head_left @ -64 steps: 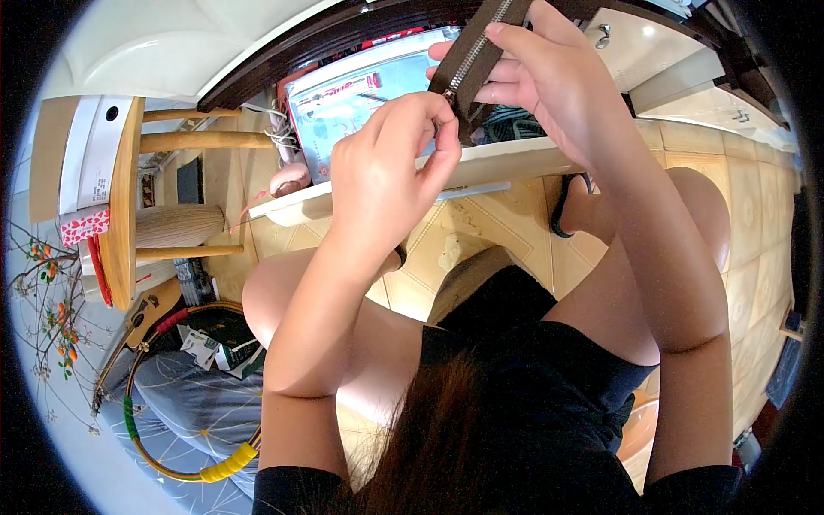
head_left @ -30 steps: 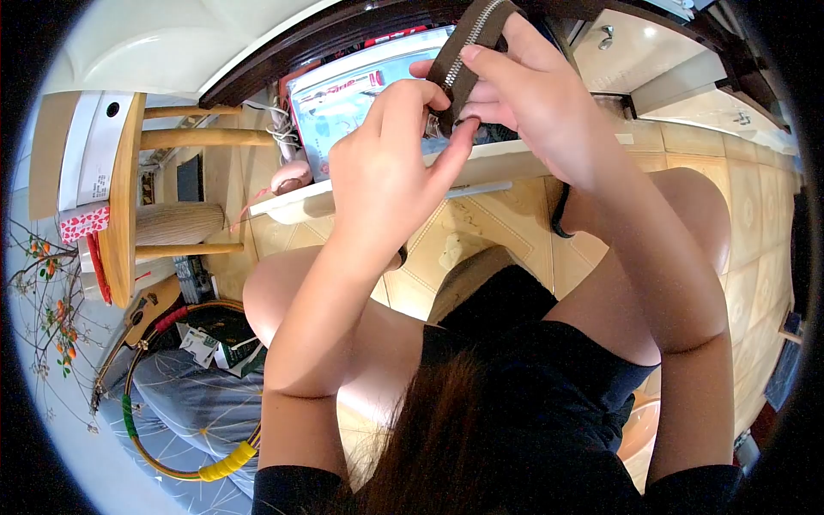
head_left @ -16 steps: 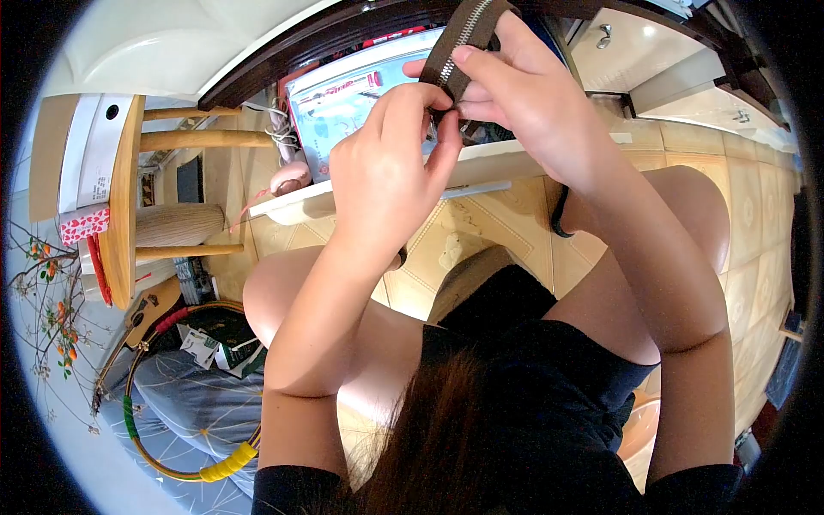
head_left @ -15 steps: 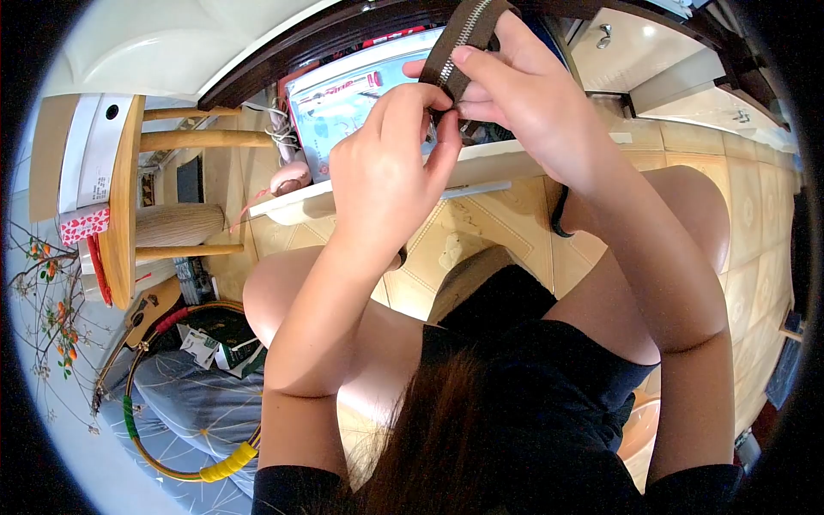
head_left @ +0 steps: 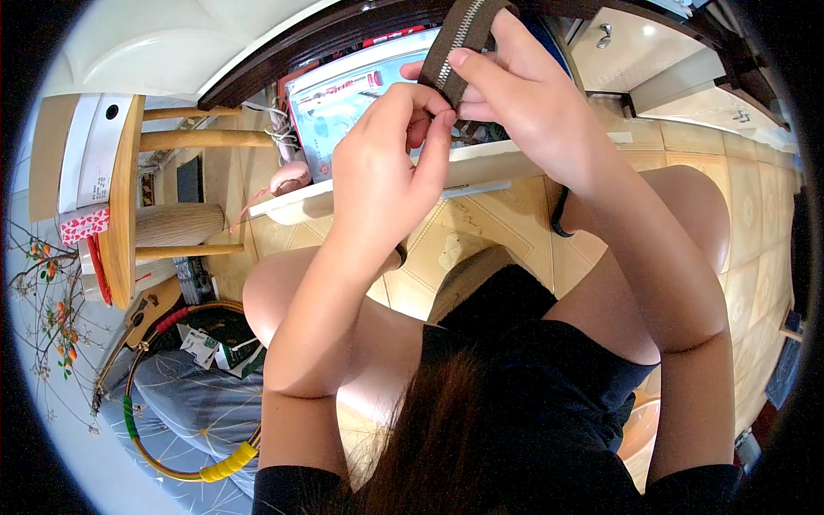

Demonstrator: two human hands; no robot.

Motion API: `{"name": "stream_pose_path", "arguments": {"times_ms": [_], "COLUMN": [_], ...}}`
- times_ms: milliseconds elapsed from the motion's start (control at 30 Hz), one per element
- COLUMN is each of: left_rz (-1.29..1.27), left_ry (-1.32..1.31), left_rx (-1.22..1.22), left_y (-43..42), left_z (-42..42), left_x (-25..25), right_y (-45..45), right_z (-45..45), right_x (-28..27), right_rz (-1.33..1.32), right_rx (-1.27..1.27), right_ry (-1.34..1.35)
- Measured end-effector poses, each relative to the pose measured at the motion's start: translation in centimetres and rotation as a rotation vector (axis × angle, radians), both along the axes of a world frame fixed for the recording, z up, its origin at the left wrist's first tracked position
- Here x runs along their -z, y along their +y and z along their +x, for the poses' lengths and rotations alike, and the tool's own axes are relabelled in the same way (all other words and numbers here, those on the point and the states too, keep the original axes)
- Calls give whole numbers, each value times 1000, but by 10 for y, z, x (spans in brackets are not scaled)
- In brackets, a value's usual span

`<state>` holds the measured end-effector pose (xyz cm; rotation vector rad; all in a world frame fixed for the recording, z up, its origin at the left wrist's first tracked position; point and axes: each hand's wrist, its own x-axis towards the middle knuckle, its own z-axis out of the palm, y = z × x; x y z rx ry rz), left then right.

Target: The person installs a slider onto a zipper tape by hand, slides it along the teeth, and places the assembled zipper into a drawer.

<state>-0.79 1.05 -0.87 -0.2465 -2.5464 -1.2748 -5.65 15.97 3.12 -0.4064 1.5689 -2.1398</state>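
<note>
A dark brown zipper (head_left: 463,43) with silver metal teeth runs from the top edge of the head view down between my hands. My left hand (head_left: 390,154) pinches its lower end between thumb and fingertips. With the thumb on its face and the fingers behind, my right hand (head_left: 524,86) grips the tape a little higher up. Both hands are above an open drawer (head_left: 360,190). Whether a slider sits under my left fingertips is hidden.
A light blue printed packet (head_left: 322,120) lies in the drawer. To the left are a wooden stool (head_left: 129,206) bearing boxes, a hula hoop (head_left: 130,412) and a guitar (head_left: 146,313). At the right stands a white cabinet (head_left: 644,51). Below is a tiled floor (head_left: 506,210).
My left thumb and index finger have come closer together on the zipper's lower end. My right hand has barely moved and keeps its grip.
</note>
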Motion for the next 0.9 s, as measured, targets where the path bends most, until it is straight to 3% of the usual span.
{"name": "stream_pose_path", "arguments": {"times_ms": [233, 533, 600, 667, 700, 767, 833, 900], "left_rz": [47, 84, 40, 7, -3, -46, -112, -219], "left_ry": [-41, -15, -21, -42, -60, -88, -108, -78], "left_rx": [33, 27, 38, 53, 63, 115, 198, 286], "left_y": [-2, -1, -3, -4, -4, -4, -6, -12], "left_z": [0, 1, 1, 2, 3, 5, 6, 4], "left_x": [-1, -3, -4, -6, -7, -9, -12, -7], "right_y": [-8, -3, 1, -7, -21, -26, -8, 3], "right_z": [-2, -4, 0, -14, -44, -51, -12, -8], "right_x": [-3, 2, -12, 2, 39, 47, -1, -13], "right_rz": [89, 37, 140, -325, -841, -999, -274, -37], "right_rx": [58, 42, 64, -86, -248, -241, 85, 174], "right_ry": [-91, -16, -5, 161, 318, 335, 62, -47]}}
